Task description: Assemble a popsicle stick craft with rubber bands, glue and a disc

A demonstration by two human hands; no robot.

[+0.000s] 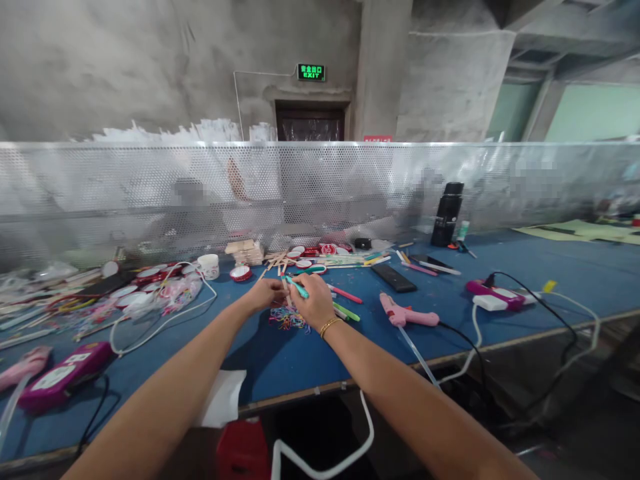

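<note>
1. Teal tool (pixel 299 287), pen or cutter, cannot tell which: held over the middle of the table, in the curled fingers of the right hand (pixel 315 300).
2. Left hand (pixel 270 295): fingertips bunched just beside the right hand, at a pale strip (pixel 287 285); whether they clamp it cannot be told.
3. Coloured thread scraps (pixel 290 319): loose heap under both hands. Risk: a brushing wrist could scatter them or drag some along.
4. Close working of the two hands. Risk: a slip of the tool could nick or mark the left fingertips.
5. Pink glue gun (pixel 409 316): lying right of the right forearm, clear glue stick (pixel 419 355) jutting past the table edge. Risk: an elbow swung outward could knock it; if hot, a burn. Heat cannot be told.
6. Red marker (pixel 346 294) and green marker (pixel 349 312): beside the right hand. Risk: rolling, if nudged.
7. Surface: blue table (pixel 270 373), wooden-edged, cluttered at left; white cup (pixel 209 267) and wooden sticks (pixel 283 259) beyond the hands.
8. Room: perforated metal screen (pixel 325 190) along the far side; bare concrete wall (pixel 175 60); lit green exit sign (pixel 311 73) above a dark doorway (pixel 310 125).
</note>
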